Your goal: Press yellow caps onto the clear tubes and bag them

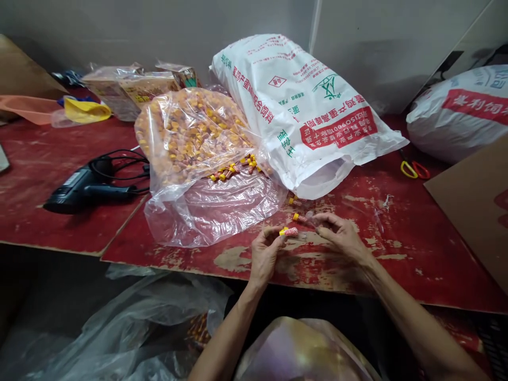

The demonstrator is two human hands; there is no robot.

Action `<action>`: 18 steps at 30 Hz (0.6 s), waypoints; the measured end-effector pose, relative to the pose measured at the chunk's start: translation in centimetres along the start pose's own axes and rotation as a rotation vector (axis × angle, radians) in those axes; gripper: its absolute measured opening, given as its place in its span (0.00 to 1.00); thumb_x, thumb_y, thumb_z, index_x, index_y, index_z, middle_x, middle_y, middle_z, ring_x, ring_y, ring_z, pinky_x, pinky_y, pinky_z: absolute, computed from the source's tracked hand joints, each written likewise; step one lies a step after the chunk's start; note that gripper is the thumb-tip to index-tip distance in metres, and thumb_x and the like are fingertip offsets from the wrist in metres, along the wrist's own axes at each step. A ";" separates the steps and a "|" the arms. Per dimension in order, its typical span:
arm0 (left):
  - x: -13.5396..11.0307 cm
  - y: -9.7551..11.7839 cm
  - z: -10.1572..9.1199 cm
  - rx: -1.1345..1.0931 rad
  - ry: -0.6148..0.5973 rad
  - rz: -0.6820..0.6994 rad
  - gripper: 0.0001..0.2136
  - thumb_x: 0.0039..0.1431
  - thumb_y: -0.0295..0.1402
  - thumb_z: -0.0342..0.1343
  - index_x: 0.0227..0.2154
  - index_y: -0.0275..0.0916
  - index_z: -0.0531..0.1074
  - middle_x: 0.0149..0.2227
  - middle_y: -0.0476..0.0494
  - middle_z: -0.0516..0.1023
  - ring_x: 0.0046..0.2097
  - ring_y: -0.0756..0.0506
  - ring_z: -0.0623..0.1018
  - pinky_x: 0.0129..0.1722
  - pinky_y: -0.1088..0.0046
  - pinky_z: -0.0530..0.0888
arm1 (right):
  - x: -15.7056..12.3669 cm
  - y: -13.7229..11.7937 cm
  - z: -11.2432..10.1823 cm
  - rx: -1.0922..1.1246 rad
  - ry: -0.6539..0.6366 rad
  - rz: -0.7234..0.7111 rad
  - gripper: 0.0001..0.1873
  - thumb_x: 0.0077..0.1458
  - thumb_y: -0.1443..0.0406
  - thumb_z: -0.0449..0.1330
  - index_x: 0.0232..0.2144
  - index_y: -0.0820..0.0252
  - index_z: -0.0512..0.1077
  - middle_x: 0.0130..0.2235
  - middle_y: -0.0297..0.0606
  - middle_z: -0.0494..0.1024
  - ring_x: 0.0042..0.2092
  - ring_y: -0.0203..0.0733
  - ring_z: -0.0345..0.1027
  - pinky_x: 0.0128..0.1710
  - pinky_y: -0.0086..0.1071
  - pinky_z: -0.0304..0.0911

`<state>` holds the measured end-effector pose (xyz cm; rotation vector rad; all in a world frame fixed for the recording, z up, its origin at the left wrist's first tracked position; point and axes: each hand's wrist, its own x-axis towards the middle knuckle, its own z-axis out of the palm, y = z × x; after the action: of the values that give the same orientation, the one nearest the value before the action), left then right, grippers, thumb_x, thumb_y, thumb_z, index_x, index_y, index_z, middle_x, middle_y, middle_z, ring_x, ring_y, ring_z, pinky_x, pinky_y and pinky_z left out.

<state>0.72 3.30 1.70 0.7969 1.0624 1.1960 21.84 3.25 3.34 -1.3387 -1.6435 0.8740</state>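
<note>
My left hand point(265, 253) pinches a small yellow-capped tube point(291, 232) with a red-and-white patterned body between thumb and fingers, just above the table. To its right, my right hand point(343, 238) is closed at the fingertips on a small piece of clear plastic point(310, 216), whose exact form is hard to make out. A second yellow-capped tube point(300, 218) lies close to those fingertips, and another tube point(294, 201) rests behind it near the white sack. Further back, a large clear bag point(194, 132) is full of similar tubes, several spilling at its mouth.
A white printed sack point(293, 106) lies behind my hands on the worn red table point(341, 280). At left is a dark heat gun point(85, 185) with its cord. Scissors point(415, 169) and a cardboard box point(476, 206) are at right. Plastic bagging point(151, 317) hangs below the edge.
</note>
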 end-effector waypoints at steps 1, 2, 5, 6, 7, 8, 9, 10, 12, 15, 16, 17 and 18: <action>-0.1 -0.1 0.1 -0.029 -0.004 -0.017 0.14 0.43 0.35 0.67 0.33 0.36 0.74 0.31 0.49 0.76 0.29 0.52 0.74 0.30 0.77 0.71 | -0.3 0.0 0.4 0.139 0.056 0.067 0.13 0.54 0.58 0.59 0.40 0.57 0.70 0.39 0.39 0.76 0.38 0.41 0.68 0.38 0.36 0.64; -0.3 -0.3 0.3 -0.064 -0.007 -0.031 0.15 0.42 0.36 0.67 0.34 0.37 0.73 0.32 0.49 0.76 0.29 0.52 0.74 0.30 0.77 0.71 | -0.6 0.0 0.9 0.249 0.101 0.115 0.13 0.52 0.57 0.60 0.38 0.57 0.69 0.38 0.38 0.76 0.37 0.40 0.69 0.37 0.35 0.65; -0.8 -0.7 0.9 -0.142 -0.007 -0.042 0.18 0.40 0.35 0.68 0.35 0.38 0.72 0.33 0.49 0.77 0.30 0.52 0.75 0.32 0.76 0.72 | -1.6 -0.5 2.6 0.373 0.139 0.190 0.14 0.48 0.57 0.63 0.36 0.57 0.67 0.39 0.38 0.77 0.38 0.41 0.71 0.40 0.36 0.67; -1.0 -0.9 1.1 -0.147 -0.007 -0.037 0.17 0.40 0.35 0.68 0.34 0.37 0.72 0.33 0.48 0.77 0.31 0.51 0.75 0.33 0.76 0.72 | -1.8 -0.8 3.2 0.375 0.130 0.212 0.15 0.47 0.57 0.63 0.36 0.56 0.67 0.39 0.38 0.77 0.39 0.42 0.72 0.41 0.37 0.67; -1.2 -1.1 1.3 -0.146 -0.008 -0.033 0.16 0.40 0.35 0.68 0.33 0.37 0.72 0.33 0.48 0.77 0.32 0.51 0.75 0.34 0.76 0.72 | -2.1 -1.2 3.7 0.376 0.119 0.234 0.16 0.47 0.57 0.64 0.36 0.56 0.67 0.40 0.38 0.77 0.40 0.42 0.72 0.41 0.37 0.67; -1.4 -1.3 1.4 -0.143 -0.012 -0.035 0.15 0.41 0.34 0.68 0.32 0.37 0.73 0.33 0.48 0.77 0.32 0.51 0.75 0.35 0.75 0.72 | -2.2 -1.5 4.2 0.379 0.106 0.255 0.16 0.46 0.57 0.65 0.35 0.56 0.67 0.40 0.38 0.78 0.40 0.42 0.72 0.41 0.37 0.68; -1.6 -1.6 1.5 -0.145 -0.016 -0.038 0.13 0.42 0.34 0.67 0.31 0.36 0.73 0.33 0.47 0.77 0.33 0.51 0.75 0.36 0.75 0.71 | -2.3 -1.8 4.6 0.384 0.094 0.275 0.16 0.46 0.57 0.65 0.35 0.55 0.67 0.40 0.38 0.78 0.40 0.42 0.73 0.40 0.36 0.68; -1.7 -1.9 1.6 -0.154 -0.016 -0.041 0.12 0.43 0.34 0.67 0.31 0.37 0.74 0.33 0.47 0.77 0.34 0.50 0.75 0.37 0.75 0.71 | -2.4 -1.9 4.9 0.387 0.090 0.291 0.16 0.45 0.57 0.66 0.34 0.56 0.67 0.41 0.38 0.78 0.40 0.42 0.73 0.39 0.36 0.68; -2.1 -2.4 1.6 -0.173 -0.012 -0.049 0.10 0.47 0.35 0.64 0.32 0.37 0.75 0.34 0.46 0.78 0.36 0.49 0.76 0.41 0.73 0.71 | -2.3 -2.1 5.3 0.363 0.096 0.306 0.16 0.44 0.57 0.66 0.32 0.56 0.68 0.40 0.38 0.77 0.38 0.41 0.72 0.38 0.34 0.67; -2.8 -2.8 1.7 -0.160 -0.020 -0.069 0.11 0.50 0.37 0.61 0.36 0.38 0.77 0.38 0.44 0.79 0.40 0.47 0.76 0.44 0.70 0.71 | -2.3 -2.2 5.1 0.107 0.039 0.267 0.12 0.46 0.57 0.63 0.28 0.57 0.68 0.33 0.35 0.76 0.33 0.39 0.69 0.33 0.31 0.64; -3.0 -2.7 1.8 -0.153 -0.030 -0.079 0.12 0.50 0.37 0.61 0.37 0.38 0.77 0.39 0.43 0.79 0.41 0.46 0.77 0.45 0.70 0.71 | -2.5 -2.3 4.9 -0.023 -0.005 0.231 0.10 0.48 0.58 0.61 0.26 0.57 0.67 0.31 0.35 0.75 0.31 0.39 0.68 0.31 0.31 0.63; -3.2 -2.7 1.9 -0.147 -0.049 -0.091 0.13 0.50 0.37 0.61 0.38 0.38 0.78 0.39 0.42 0.79 0.41 0.45 0.77 0.45 0.69 0.71 | -2.6 -2.5 4.5 -0.151 -0.051 0.193 0.10 0.51 0.58 0.58 0.26 0.57 0.67 0.28 0.35 0.74 0.30 0.39 0.67 0.31 0.31 0.61; -3.3 -2.6 2.1 -0.141 -0.076 -0.104 0.14 0.50 0.37 0.60 0.39 0.38 0.78 0.39 0.42 0.79 0.41 0.44 0.77 0.46 0.68 0.71 | -2.8 -2.6 4.0 -0.260 -0.092 0.162 0.10 0.53 0.57 0.56 0.26 0.57 0.68 0.27 0.35 0.74 0.30 0.40 0.67 0.31 0.31 0.60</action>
<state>3.49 -0.38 0.76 0.6647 0.9354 1.1306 17.44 -0.08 3.50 -1.6501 -1.7860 0.8468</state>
